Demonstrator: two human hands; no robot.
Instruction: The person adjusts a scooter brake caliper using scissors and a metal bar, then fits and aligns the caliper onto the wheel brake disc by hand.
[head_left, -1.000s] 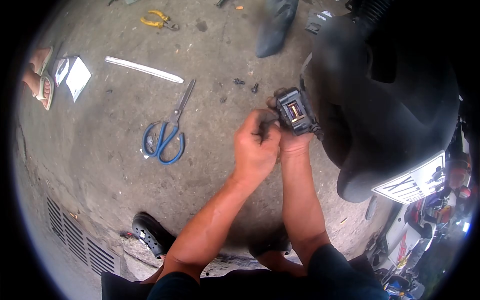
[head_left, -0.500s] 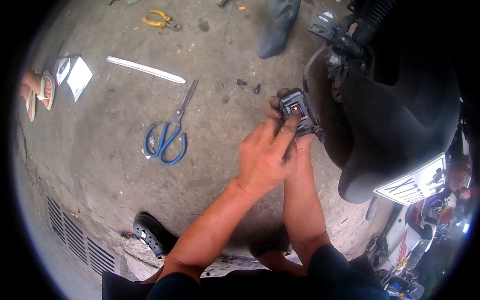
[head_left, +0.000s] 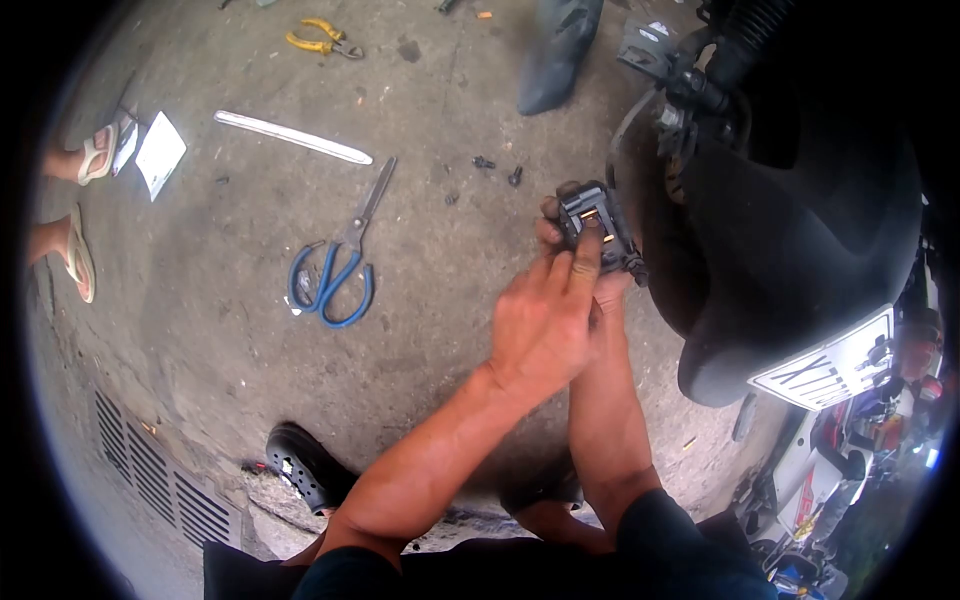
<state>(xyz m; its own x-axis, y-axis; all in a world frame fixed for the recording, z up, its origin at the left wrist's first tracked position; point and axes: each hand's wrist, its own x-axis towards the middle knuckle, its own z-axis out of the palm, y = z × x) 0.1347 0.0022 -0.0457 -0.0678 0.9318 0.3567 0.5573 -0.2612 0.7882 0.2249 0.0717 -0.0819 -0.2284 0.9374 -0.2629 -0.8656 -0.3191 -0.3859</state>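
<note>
My right hand point(head_left: 612, 288) holds a dark brake caliper point(head_left: 582, 203) from below, its fingers wrapped round the far left side. Over it crosses my left hand point(head_left: 545, 318), index finger stretched out with its tip in the caliper's opening. The other left fingers are bent, and the thumb is hidden. Copper-coloured edges show in the opening beside the fingertip. From the caliper's side a hose point(head_left: 618, 140) runs up toward the motorcycle. Two dark bolts, one of them a short bolt point(head_left: 515, 176), lie on the floor just left of the caliper.
Blue-handled scissors point(head_left: 345, 260), a flat metal bar point(head_left: 293, 137) and yellow-handled pliers point(head_left: 325, 38) lie on the concrete. A black motorcycle fender point(head_left: 790, 240) with a number plate point(head_left: 825, 360) stands close on the right. Another person's sandalled foot point(head_left: 82, 255) is at far left, near a drain grate point(head_left: 160, 470).
My left hand has shifted slightly right, and its index finger has moved within the caliper opening. The other person's feet have stepped apart at the left.
</note>
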